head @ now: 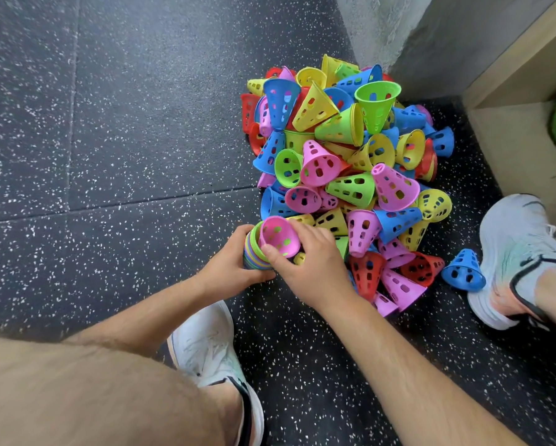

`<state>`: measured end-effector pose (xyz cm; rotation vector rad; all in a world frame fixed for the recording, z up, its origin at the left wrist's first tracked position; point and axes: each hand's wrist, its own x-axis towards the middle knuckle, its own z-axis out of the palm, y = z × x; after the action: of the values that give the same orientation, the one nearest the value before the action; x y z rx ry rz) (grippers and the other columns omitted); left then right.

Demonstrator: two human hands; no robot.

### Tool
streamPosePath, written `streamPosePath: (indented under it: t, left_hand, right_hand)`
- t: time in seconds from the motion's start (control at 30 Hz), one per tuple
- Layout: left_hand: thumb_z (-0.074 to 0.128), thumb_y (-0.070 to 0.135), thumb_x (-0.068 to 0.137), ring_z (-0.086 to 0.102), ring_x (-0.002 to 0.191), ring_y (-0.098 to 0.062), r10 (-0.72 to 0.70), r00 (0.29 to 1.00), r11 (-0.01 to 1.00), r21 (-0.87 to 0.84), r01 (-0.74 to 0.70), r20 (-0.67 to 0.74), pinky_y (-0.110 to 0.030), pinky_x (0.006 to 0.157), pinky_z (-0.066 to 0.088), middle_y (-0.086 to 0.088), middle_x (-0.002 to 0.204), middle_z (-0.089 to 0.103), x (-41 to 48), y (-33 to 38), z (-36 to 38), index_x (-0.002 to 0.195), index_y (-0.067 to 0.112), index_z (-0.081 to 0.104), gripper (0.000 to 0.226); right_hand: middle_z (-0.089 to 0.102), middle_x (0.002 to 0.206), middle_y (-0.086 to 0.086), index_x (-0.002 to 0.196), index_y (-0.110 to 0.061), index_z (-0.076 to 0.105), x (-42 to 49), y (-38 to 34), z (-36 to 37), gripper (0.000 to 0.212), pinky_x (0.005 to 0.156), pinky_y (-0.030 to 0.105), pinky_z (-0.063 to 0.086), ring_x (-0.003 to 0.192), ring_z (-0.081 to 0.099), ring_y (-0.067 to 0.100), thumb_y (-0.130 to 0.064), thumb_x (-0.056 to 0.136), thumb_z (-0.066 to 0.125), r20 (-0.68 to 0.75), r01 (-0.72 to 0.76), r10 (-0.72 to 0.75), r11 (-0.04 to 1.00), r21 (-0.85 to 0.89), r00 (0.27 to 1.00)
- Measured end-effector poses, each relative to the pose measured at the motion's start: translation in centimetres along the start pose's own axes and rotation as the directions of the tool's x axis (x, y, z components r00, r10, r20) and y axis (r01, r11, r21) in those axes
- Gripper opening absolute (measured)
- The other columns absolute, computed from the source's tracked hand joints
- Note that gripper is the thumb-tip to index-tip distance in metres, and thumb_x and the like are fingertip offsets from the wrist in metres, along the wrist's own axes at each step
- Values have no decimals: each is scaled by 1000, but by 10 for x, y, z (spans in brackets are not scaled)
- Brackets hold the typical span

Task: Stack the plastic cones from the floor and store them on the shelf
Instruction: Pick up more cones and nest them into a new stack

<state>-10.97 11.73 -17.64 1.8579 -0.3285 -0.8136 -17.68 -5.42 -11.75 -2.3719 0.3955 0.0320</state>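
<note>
Basically pink cone (278, 235) w/ holes tops multicolour stack (252, 252).

The dark floor (125, 140) with white specks (it is made of big square mats) has a big heap of cones (344, 175) in many colours on it, one blue cone (463, 272) lying by itself just beside the heap, a white left shoe (212, 349), a white right shoe (511, 252) and a wooden shelf (514, 91).

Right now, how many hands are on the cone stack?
2. The left hand grips the stack from its left side; the right hand holds the pink cone at the stack's top. Neither is hidden.
</note>
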Motion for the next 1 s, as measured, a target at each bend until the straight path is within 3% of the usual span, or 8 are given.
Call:
streamPosePath:
  t: [0.13,0.27,0.4,0.53,0.67,0.73,0.9,1.0]
  left_hand:
    - [85,41,65,64,113,-10,25,1000,1000,2,-25,7,-40,104,52,11,125,62,-3,3,-2,135,32,41,84]
    - [89,31,69,62,116,-3,118,993,993,22,-117,-14,-21,101,48,24,126,59,-1,13,-7,139,37,37,88]
    - [91,24,73,63,109,-5,125,991,992,28,-124,-51,-30,101,49,20,119,63,3,12,-7,134,32,45,77]
    - [92,16,75,59,109,1,121,991,992,35,-119,-53,-18,99,45,18,119,61,5,7,-8,135,27,43,78]
    - [91,12,75,58,109,6,117,990,993,24,-116,-74,-10,96,40,8,125,60,6,6,-11,134,26,42,79]
    - [91,12,75,58,108,9,117,990,993,27,-115,-80,-7,95,40,11,124,60,6,6,-12,131,34,42,78]
    - [91,13,75,58,106,10,104,990,994,39,-101,-93,-7,93,41,29,116,59,9,5,-13,126,43,42,77]
    - [92,16,75,60,110,3,100,992,995,25,-99,-77,-12,96,43,24,118,61,10,4,-14,128,41,43,76]
  right_hand:
    - [59,124,-20,135,-34,55,-2,-1,14,60,103,28,39,114,45,10,-64,83,60,61,-7,3,998,66,998]
    - [54,132,-22,139,-32,54,1,-7,13,63,105,20,33,120,41,6,-64,85,62,108,18,-27,996,86,994]
    - [58,135,0,135,-14,58,11,4,8,45,111,37,36,127,46,19,-38,100,42,-34,15,-11,993,116,999]
    - [46,145,3,127,-20,61,18,24,3,53,111,46,36,132,38,25,1,81,44,67,52,-44,991,-126,997]
    - [16,163,-2,144,-37,46,22,30,0,71,117,43,24,147,16,24,0,83,54,316,200,-67,890,-409,946]
    - [17,163,1,147,-33,43,25,32,2,71,117,43,24,148,17,26,0,86,55,326,259,-110,848,-462,939]
    - [63,126,12,111,-7,68,27,37,12,43,87,44,50,112,60,35,10,71,64,90,259,-244,880,-398,966]
    - [62,100,7,97,-9,67,26,41,7,34,73,42,50,88,60,31,6,68,73,29,256,-267,881,-397,963]
